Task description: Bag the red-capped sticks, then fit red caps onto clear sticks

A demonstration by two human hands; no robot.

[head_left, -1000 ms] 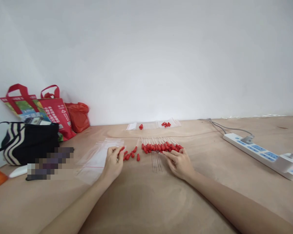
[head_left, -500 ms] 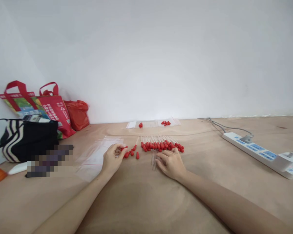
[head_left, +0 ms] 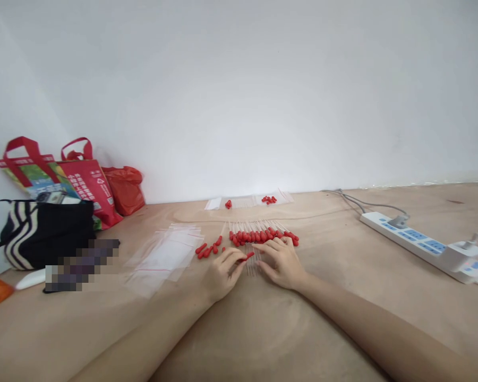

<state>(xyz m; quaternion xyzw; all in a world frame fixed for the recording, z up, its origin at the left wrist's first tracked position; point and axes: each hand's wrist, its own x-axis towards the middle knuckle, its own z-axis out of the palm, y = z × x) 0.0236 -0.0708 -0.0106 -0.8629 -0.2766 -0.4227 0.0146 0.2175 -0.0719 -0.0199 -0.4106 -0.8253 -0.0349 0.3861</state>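
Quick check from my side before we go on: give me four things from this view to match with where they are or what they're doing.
1. Left hand
2. Thin clear tubes
3. Flat plastic bags
4. White power strip

A. At far right
B. Left of the loose red bulbs
C. Pinching a red bulb
D. Beside the right hand

Pairs: 1-C, 2-D, 3-B, 4-A

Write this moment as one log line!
left hand: pinching small red rubbery bulb; right hand: by thin clear glassy tubes, grip unclear
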